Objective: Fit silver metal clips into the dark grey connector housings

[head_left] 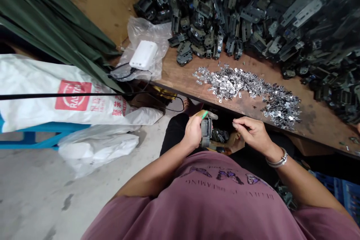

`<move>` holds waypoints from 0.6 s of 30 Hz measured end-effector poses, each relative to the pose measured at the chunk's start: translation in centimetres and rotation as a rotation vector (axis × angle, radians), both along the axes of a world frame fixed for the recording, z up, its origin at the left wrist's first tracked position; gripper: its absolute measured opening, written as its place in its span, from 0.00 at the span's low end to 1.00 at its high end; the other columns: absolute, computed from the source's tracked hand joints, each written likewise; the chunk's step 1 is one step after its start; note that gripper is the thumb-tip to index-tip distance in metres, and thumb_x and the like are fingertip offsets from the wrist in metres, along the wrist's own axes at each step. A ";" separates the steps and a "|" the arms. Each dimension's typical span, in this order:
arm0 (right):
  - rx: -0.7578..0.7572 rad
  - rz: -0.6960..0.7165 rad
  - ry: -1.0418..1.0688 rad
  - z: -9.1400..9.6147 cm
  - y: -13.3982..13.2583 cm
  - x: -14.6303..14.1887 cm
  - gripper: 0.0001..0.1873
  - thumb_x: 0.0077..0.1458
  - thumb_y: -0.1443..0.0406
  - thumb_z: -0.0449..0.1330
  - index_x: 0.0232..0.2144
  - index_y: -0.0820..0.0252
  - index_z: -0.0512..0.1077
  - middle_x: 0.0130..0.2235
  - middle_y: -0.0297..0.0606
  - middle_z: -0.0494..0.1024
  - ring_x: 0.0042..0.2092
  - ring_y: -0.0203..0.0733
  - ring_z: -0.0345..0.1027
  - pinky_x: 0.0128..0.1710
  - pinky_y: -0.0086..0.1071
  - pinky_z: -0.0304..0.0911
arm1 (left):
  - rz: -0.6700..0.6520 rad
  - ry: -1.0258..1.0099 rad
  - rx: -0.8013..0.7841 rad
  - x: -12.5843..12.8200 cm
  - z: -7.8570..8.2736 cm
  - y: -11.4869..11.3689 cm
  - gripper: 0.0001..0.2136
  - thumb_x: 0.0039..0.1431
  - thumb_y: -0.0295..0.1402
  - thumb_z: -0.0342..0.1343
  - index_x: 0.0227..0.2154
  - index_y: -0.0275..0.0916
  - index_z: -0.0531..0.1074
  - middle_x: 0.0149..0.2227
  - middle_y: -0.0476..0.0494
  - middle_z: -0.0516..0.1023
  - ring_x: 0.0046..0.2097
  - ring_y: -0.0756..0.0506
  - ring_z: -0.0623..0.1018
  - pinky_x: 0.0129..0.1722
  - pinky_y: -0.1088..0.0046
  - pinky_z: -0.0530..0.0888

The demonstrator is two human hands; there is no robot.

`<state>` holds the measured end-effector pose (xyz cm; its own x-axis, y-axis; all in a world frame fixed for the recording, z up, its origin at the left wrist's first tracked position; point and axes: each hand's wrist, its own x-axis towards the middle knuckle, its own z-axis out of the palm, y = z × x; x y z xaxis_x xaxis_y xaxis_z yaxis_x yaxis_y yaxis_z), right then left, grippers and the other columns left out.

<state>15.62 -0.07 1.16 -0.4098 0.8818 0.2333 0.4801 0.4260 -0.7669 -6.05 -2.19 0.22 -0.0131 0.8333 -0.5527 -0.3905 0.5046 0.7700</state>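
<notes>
1. **Left grip.** The left grip (194, 132) is closing around a dark grey bracket assembly (206, 131), with the fingers wrapped firmly on its near side. The assembly is standing upright, directly beside the palm.
2. **Implement.** A tan-handled implement with a green tip (204, 114) is projecting just above the left grip, touching the top of the assembly. Its exact type cannot be determined from this view.
3. **Right grip.** The right grip (249, 130) is hovering just beside the assembly, with the thumb and forefinger drawn nearly together. Whether a small part is pinched between them cannot be determined. A metal bracelet (277, 158) is sitting on the wrist behind this grip.
4. **Parts below the grips.** Loose dark parts (219, 135) are lying between the two grips, on a piece of cardboard (235, 143) in the person's lap.
5. **Surface ahead of the grips.** A wooden surface (317, 127) is extending beyond both grips. A heap of silver metal clips (227, 82) is lying directly ahead, running into a darker clip heap (281, 110) ahead of the right grip. A large mass of dark bracket assemblies (213, 18) is lying farther ahead.
6. **Items left of the grips.** A white woven sack (62, 97) with a red label is resting well to the left of the left grip.
</notes>
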 end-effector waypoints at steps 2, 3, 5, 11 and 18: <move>-0.005 -0.020 -0.028 -0.1 1.3 0.1 0.07 0.59 0.63 0.59 0.35 0.54 0.78 0.31 0.36 0.81 0.30 0.41 0.75 0.33 0.35 0.69 | -0.004 -0.038 -0.039 -0.1 -0.3 0.2 0.19 0.54 0.50 0.52 0.24 0.38 0.71 0.21 0.47 0.72 0.21 0.49 0.69 0.20 0.72 0.67; -0.007 -0.030 -0.040 -0.2 2.1 0.1 0.07 0.59 0.63 0.59 0.34 0.55 0.78 0.30 0.36 0.81 0.30 0.41 0.74 0.33 0.35 0.69 | -0.014 -0.049 -0.024 -0.2 -0.4 0.3 0.19 0.52 0.51 0.53 0.25 0.38 0.71 0.21 0.47 0.72 0.20 0.49 0.68 0.20 0.73 0.66; -0.009 -0.055 -0.059 -0.2 4.1 -0.1 0.08 0.58 0.62 0.59 0.35 0.55 0.78 0.31 0.36 0.81 0.30 0.41 0.74 0.34 0.36 0.69 | -0.079 -0.060 0.025 -0.4 -0.9 0.7 0.18 0.48 0.51 0.57 0.26 0.38 0.71 0.20 0.49 0.71 0.20 0.50 0.67 0.20 0.74 0.65; 0.066 -0.168 -0.154 0.9 12.8 -3.2 0.11 0.58 0.63 0.57 0.38 0.60 0.78 0.38 0.40 0.82 0.38 0.44 0.75 0.42 0.37 0.69 | -0.539 0.445 0.239 -0.2 -5.3 2.5 0.13 0.53 0.41 0.52 0.19 0.39 0.67 0.18 0.52 0.63 0.24 0.50 0.64 0.25 0.74 0.60; -0.034 -0.377 -0.362 0.2 23.9 -9.6 0.27 0.56 0.61 0.60 0.55 0.70 0.67 0.50 0.53 0.77 0.52 0.55 0.71 0.52 0.44 0.64 | -0.560 0.697 0.253 1.8 -9.1 4.0 0.12 0.58 0.41 0.50 0.22 0.41 0.63 0.29 0.46 0.69 0.37 0.42 0.71 0.40 0.66 0.67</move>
